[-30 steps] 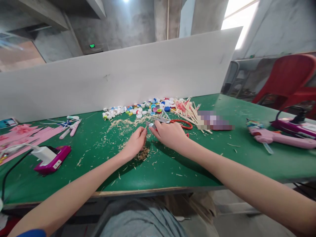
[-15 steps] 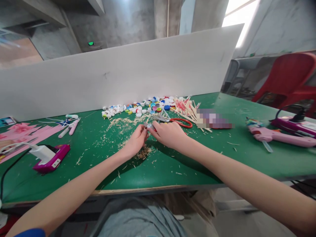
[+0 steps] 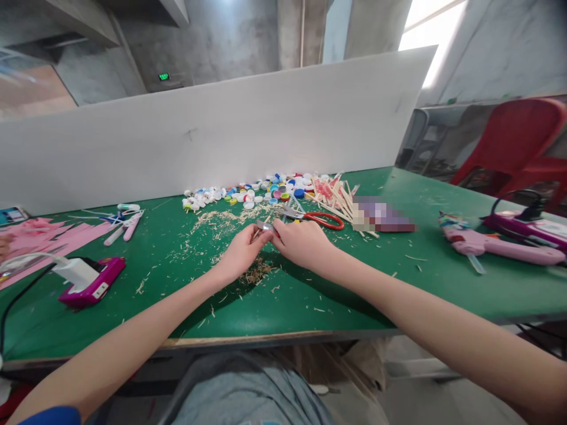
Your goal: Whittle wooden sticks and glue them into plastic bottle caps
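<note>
Knife [image 3: 266,226] mostly behind right fingers [image 3: 279,226]

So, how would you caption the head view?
Right hand holds a blade beside left hand, above shavings on a green table; bottle caps beyond.

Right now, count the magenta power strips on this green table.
2: one magenta power strip at left, with a white adapter plugged in; another power strip at the right edge, beyond the pink glue gun, with a black plug.
</note>
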`<state>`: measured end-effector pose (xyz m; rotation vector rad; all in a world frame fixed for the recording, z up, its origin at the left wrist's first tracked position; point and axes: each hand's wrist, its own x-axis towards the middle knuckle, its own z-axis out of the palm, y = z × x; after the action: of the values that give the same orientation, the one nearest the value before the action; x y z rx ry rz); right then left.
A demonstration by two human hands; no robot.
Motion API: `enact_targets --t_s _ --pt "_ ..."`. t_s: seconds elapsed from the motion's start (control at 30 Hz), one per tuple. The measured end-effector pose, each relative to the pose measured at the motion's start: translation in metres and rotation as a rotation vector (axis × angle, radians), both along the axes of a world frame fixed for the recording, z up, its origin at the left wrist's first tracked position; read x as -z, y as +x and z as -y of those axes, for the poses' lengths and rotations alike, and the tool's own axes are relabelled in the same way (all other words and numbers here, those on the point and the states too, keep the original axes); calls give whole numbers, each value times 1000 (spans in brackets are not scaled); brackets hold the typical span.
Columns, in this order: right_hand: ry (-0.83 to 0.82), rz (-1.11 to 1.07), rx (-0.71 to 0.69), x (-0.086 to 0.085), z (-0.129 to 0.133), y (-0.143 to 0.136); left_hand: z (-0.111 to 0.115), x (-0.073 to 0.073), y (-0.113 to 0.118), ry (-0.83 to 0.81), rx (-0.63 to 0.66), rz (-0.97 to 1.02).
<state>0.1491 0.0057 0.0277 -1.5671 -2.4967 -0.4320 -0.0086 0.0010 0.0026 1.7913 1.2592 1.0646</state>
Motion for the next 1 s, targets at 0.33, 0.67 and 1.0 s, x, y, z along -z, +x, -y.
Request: enact_targets --t_s 0.33,0.67,1.0 --pt "-9 -13 93 0 8 -8 -6 2 0 48 -66 -107" --pt "-4 -39 149 1 3 -6 -5 7 1 76 -142 -152" --pt "46 -80 118 7 -3 -8 0 -6 -4 159 -185 -187"
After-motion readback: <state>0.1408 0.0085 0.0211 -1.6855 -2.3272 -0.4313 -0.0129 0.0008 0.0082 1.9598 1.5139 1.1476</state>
